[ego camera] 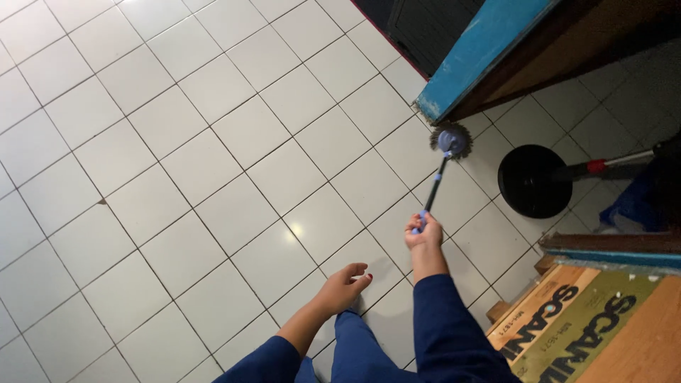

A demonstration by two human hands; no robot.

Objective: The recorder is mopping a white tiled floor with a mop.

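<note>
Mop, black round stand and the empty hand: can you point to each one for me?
mop [450,141], head view, on its round grey head at the blue door edge.
black round stand [533,181], head view, middle of its flat disc.
left hand [345,284], head view, on the back of the open hand.

Flat cardboard sheet [567,326] at lower right, lying on wood: tan and olive-green panels, bold black lettering.

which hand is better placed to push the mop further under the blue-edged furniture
Right. The right hand already has its grip on the mop handle, with the mop head at the blue furniture edge. The left hand hangs open, holding nothing.
</note>
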